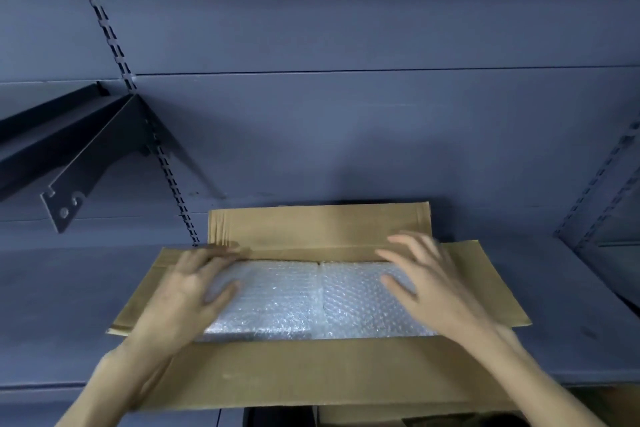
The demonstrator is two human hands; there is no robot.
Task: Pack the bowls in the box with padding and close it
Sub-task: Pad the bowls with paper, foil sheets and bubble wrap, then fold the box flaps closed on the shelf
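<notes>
Head view: open box (311,371) holds bubble wrap (304,302); left hand (183,295) and right hand (426,284) spread flat above.

The open tan-brown corrugated cardboard box (311,371) shows plain, unprinted flaps, with faint ribbed crease lines on the far flap beyond the fingertips. Under the fingers lies clear, silvery-white bubble wrap padding (294,298), dotted all over with small round bubbles that glint white. The blue-grey metal shelf (69,305) and back panel are plain, and the slotted black shelf bracket (79,163) is dark.
</notes>
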